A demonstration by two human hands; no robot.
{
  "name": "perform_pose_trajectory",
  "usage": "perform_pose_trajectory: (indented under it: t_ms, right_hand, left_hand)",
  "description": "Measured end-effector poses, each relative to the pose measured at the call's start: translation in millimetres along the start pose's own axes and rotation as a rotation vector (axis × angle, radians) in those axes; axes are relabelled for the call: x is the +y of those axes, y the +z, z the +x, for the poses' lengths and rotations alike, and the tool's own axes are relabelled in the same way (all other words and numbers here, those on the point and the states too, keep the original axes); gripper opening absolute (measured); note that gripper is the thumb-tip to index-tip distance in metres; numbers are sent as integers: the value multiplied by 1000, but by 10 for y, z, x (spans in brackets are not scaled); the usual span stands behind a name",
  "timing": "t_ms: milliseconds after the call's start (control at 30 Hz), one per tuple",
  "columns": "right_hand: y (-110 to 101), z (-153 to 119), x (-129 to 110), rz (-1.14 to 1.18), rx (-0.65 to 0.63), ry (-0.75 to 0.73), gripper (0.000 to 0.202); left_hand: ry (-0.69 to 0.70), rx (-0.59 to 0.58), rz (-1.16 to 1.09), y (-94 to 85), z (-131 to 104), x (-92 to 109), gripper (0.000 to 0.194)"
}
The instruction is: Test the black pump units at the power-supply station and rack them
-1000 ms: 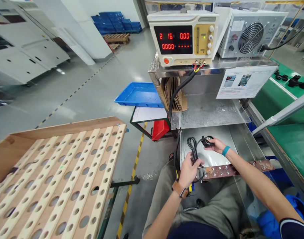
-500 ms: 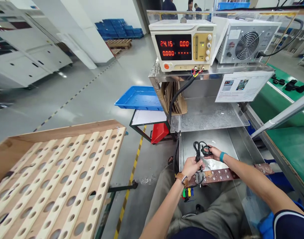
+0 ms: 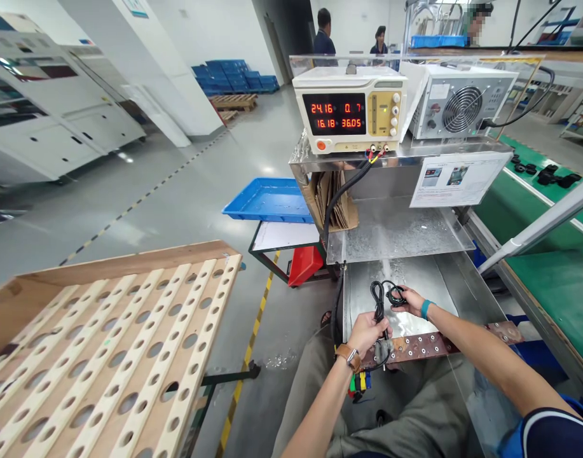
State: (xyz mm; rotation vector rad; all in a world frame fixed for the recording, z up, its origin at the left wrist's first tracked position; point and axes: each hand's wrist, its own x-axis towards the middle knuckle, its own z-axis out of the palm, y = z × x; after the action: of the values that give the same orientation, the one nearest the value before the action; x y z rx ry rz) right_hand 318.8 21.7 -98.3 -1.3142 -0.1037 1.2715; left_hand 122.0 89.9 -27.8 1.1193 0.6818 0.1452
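Holding looped black cable [image 3: 378, 298]: left hand [image 3: 367, 332] clamped around the bundle, over the front edge of the metal tray [image 3: 446, 286], toward its left corner. Right hand [image 3: 411, 301] closed on a round black piece [image 3: 395, 295] above the tray, just beside the loops; finer detail too small to read. Hands near each other, not touching.

Progress, as judged: both items are up in hand; cable is bundled in loops, not spread out; round piece not set down. Studded strip [image 3: 418, 348] runs along the tray's front edge; unclear whether the cable's lower end is joined to it. Coloured connectors [image 3: 360, 383] hang below the strip's left end.

Power supply [image 3: 348, 83] sits at the upper shelf [image 3: 429, 151]'s left corner, lit; its display [image 3: 334, 114] reads 24.16, 16.18, 36.05, fourth figure patchy. Probably delivering power, so that part looks done, handling unfinished.

Fan-backed unit [image 3: 463, 105] on the same shelf, right side; printed sheet [image 3: 458, 180] at its front edge. Cardboard [image 3: 332, 203] stands at the lower shelf [image 3: 400, 232]'s left edge. Farther left: blue tray [image 3: 267, 197], red bin [image 3: 305, 264], wooden rack [image 3: 174, 296]. Green surface [image 3: 558, 280] at right.
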Motion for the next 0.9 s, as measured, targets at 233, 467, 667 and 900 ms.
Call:
perform_pose_trajectory:
  t_ms: [233,467,667,900]
  right_hand:
    - [22,-75,15,30,-27,-38,25]
    - [-6,-16,63,2,-30,-48,17]
    - [-136,272,225,31,-39,1,32]
    - [-213,357,317,25,-39,-16,41]
  left_hand:
    - [-29,-6,14,-6,14,-21,59]
    - [-8,18,35,-30,59,-120,62]
    - [-16,7,24,-109,169,-239,64]
    - [-13,8,25,-110,183,-259,68]
